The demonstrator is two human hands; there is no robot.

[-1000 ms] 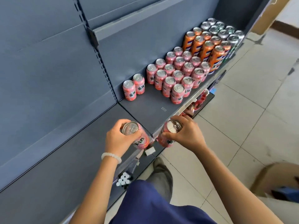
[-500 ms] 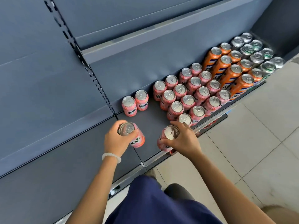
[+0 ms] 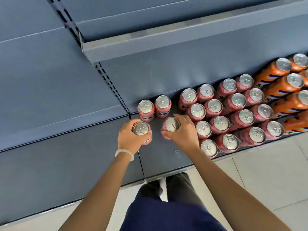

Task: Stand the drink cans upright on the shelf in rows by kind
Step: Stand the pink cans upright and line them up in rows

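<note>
My left hand grips a pink can upright at the left edge of the grey shelf. My right hand grips a second pink can just to its right. Both held cans sit right in front of two pink cans standing at the back wall. A block of several pink cans stands in rows to the right. Taller orange cans stand beyond them at the far right.
An upper shelf overhangs the back. A slotted upright divides this bay from the grey bay on the left. Tiled floor lies below the shelf front, with my shoes and dark clothing at the bottom.
Both hands have carried their pink cans up and forward from the shelf's front edge onto it, behind the two back cans. The view has tilted down over the shelf.
</note>
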